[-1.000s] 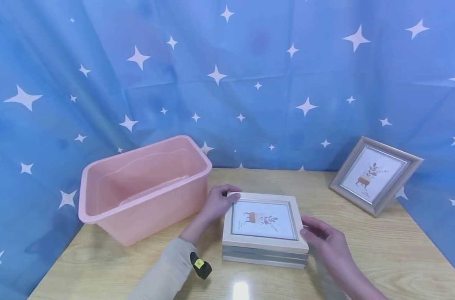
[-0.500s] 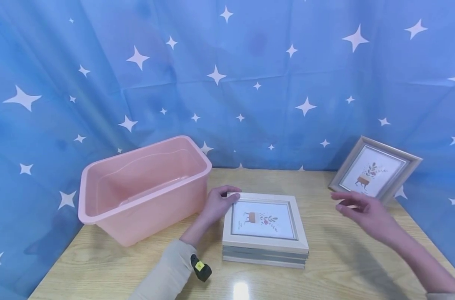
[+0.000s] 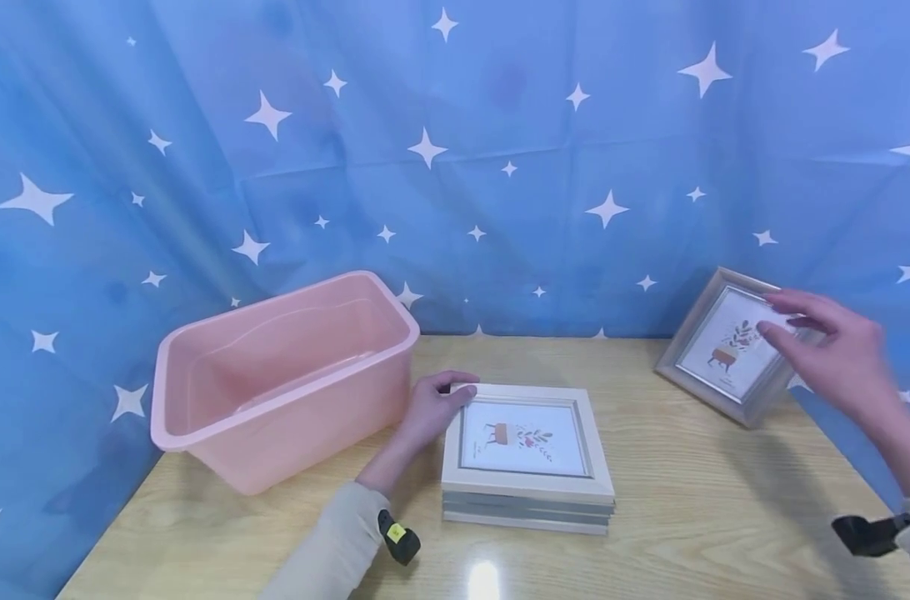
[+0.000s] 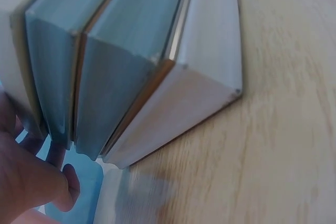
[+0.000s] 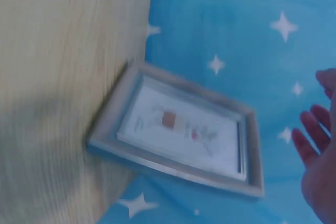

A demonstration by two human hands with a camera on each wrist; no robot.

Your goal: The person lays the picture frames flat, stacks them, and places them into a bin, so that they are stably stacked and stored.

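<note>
A stack of several picture frames, white at top and bottom with blue-grey ones between, lies on the table. The top frame shows a plant drawing. My left hand holds the stack's back left corner, thumb over the top frame's edge; in the left wrist view that hand is against the stacked edges. At the back right, a silver-brown picture frame leans tilted against the curtain. My right hand is raised at its upper right, fingers spread; the right wrist view shows the fingers apart from that frame.
An open pink plastic bin stands on the left of the wooden table. A blue curtain with white stars hangs behind and along both sides. A black camera is strapped to each wrist.
My right hand has left the stack's right side and moved right and up to the leaning picture frame. My left hand has stayed at the stack's corner.
</note>
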